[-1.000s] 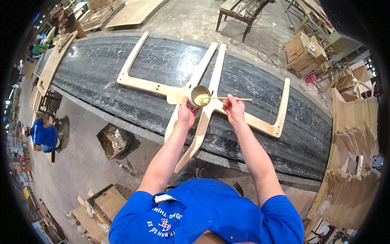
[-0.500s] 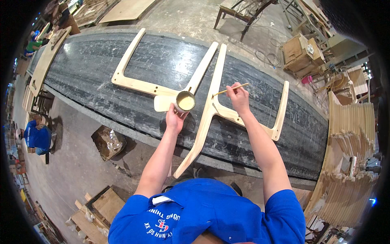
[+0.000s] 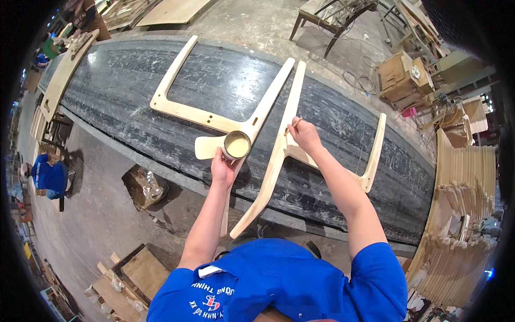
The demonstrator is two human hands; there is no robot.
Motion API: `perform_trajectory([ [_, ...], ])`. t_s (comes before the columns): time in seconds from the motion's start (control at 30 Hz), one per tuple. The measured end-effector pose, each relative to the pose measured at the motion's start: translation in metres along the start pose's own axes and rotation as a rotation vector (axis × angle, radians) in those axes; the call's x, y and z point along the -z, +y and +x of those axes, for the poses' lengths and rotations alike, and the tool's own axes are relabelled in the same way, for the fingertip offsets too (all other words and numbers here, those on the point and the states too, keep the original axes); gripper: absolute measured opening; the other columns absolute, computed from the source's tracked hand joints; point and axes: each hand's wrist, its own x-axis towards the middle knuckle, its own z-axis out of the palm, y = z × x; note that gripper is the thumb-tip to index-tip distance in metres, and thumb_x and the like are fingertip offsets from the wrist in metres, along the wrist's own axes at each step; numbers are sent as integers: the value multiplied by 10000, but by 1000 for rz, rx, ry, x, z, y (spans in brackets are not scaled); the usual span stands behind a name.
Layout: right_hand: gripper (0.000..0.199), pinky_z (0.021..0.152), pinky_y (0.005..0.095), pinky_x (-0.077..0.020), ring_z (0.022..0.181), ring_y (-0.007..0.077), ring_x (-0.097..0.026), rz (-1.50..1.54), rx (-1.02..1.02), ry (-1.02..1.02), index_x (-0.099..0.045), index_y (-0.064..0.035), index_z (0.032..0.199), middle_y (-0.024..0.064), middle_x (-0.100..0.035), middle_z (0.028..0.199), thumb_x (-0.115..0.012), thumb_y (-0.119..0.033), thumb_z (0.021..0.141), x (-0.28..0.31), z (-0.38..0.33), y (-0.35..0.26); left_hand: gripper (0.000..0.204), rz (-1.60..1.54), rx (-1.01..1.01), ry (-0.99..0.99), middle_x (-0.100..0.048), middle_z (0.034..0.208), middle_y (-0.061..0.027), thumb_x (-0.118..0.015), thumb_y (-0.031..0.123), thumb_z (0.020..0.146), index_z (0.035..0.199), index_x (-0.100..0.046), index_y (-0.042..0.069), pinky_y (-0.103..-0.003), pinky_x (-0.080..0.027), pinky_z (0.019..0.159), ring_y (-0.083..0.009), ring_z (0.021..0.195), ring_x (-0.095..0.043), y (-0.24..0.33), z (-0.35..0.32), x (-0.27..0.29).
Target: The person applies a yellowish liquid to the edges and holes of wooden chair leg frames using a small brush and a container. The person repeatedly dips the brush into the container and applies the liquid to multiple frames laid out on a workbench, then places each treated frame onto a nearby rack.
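Note:
My left hand [image 3: 222, 167] holds a round cup [image 3: 236, 145] of pale yellow liquid above the table. A flat, pale paddle-shaped piece [image 3: 208, 148] sticks out left from beside the cup; whether it is joined to the cup I cannot tell. Pinched in my right hand [image 3: 304, 134] is a thin stick [image 3: 287, 130], mostly hidden by the fingers, its lower end at the joint of the right wooden chair-side frame [image 3: 292, 99]. Left of that lies a similar wooden frame [image 3: 188, 111] with dark holes, partly hidden behind the cup and my left hand.
Both frames rest on a long dark, scuffed table [image 3: 123, 70]. Stacked wooden parts [image 3: 465, 161] stand at the right. On the floor are a crumpled-lined box [image 3: 144, 185] and a wooden crate [image 3: 399, 75]. A person in blue [image 3: 49, 176] is at the left.
My left hand has brought the cup slightly down and left. My right hand has shifted a little left and down, and the stick, earlier slanting out past the fingers, is tipped more steeply.

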Motion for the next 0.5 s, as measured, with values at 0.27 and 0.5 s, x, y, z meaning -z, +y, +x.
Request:
perform_trajectory([
  [0.27,165,570,429,-458,642,351,-582,-89,43,-15,-515,-32,788,168,-564,658,-596,-164,844,6,7,10,397,-38,52,-55,-511,1218,-51,-313,368,989,1238,-455,94,-377,-470,870,-197,1075,-524,-9,-8,3],
  [0.5,156,573,425,-457,643,354,-581,23,-97,-73,-528,-53,799,148,-550,633,-585,-189,850,10,10,5,409,-17,41,-3,-518,1217,-53,-302,374,988,1242,-460,94,-385,-464,871,-201,1072,-528,-14,-14,3],
])
